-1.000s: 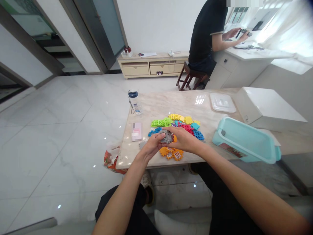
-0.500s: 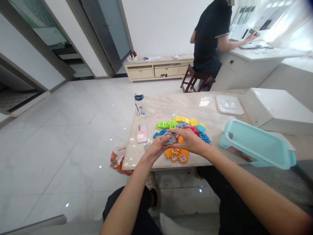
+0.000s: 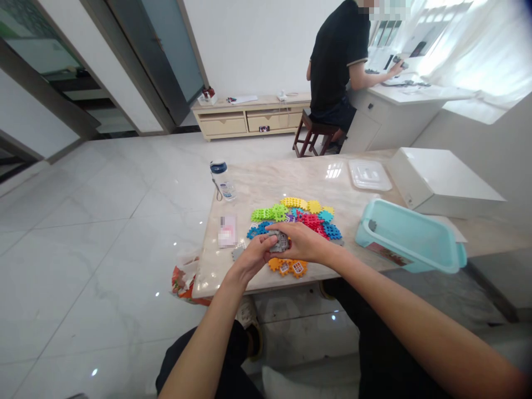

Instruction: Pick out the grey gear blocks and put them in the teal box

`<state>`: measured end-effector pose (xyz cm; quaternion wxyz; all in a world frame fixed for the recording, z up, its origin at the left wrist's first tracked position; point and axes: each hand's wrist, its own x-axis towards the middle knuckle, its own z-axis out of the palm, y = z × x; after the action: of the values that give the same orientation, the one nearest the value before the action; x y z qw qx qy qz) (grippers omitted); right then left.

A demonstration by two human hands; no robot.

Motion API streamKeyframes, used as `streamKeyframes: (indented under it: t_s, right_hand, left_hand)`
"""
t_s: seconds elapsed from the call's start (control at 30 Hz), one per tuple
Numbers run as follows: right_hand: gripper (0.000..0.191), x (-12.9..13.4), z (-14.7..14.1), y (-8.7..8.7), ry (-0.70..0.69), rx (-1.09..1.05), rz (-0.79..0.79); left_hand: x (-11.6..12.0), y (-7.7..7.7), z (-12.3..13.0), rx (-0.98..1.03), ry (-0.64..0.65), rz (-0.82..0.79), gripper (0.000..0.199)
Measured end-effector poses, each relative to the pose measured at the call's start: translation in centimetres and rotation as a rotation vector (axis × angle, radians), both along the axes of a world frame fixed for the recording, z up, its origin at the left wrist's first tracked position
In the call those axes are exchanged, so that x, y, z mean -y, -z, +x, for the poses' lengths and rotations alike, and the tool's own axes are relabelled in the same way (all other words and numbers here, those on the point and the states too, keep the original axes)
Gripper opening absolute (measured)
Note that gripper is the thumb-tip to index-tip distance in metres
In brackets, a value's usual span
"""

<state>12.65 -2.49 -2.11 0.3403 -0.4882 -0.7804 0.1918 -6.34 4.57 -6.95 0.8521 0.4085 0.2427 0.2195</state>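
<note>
Between my two hands is a stack of grey toothed building pieces (image 3: pixel 279 241), held above the table. My left hand (image 3: pixel 258 250) grips its left side with the thumb on top. Around the right side curl the fingers of my right hand (image 3: pixel 302 241). Beneath and behind them lie piles of similar plastic pieces: green pieces (image 3: pixel 270 212), yellow pieces (image 3: pixel 294 203), red pieces (image 3: pixel 312 223), blue pieces (image 3: pixel 332 231) and orange pieces (image 3: pixel 297 268) with window patterns. One loose grey piece (image 3: pixel 238 253) rests left of my left hand. My hands partly cover the piles.
A turquoise bin (image 3: pixel 415 235) stands at the right, beside a white box (image 3: pixel 444 177) and a clear lid (image 3: pixel 369 175). On the left are a water bottle (image 3: pixel 224 182) and a pink card (image 3: pixel 228 231). A person (image 3: pixel 338 55) sits on a stool (image 3: pixel 312 132) beyond the table (image 3: pixel 266 180).
The view has shifted, so the scene sits further left. Both hands still hold the grey stack, which appears slightly turned. The bin and piles have not moved on the table.
</note>
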Motion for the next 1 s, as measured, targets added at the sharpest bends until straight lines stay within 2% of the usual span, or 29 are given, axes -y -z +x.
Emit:
streamKeyframes:
  t_s: [0.17,0.43,0.7,0.83,1.0]
  right_hand:
    - [0.061,0.0,-0.2,0.0,-0.018,-0.052,-0.011]
    - [0.058,-0.2,0.0,0.0,-0.01,-0.055,-0.008]
    - [0.056,-0.2,-0.5,-0.4,-0.056,-0.072,-0.044]
    - [0.055,-0.1,-0.6,-0.3,-0.04,-0.057,-0.056]
    - [0.067,0.0,-0.5,-0.2,0.001,-0.063,-0.049]
  left_hand:
    - [0.0,0.2,-0.3,-0.003,0.003,0.01,0.059]
    - [0.0,-0.7,-0.4,0.008,0.006,0.018,0.058]
    - [0.2,-0.5,-0.4,0.002,-0.019,0.02,0.063]
    - [0.1,-0.8,-0.4,-0.038,-0.019,0.051,0.058]
    - [-0.3,-1.0,-0.3,-0.051,-0.03,0.066,0.054]
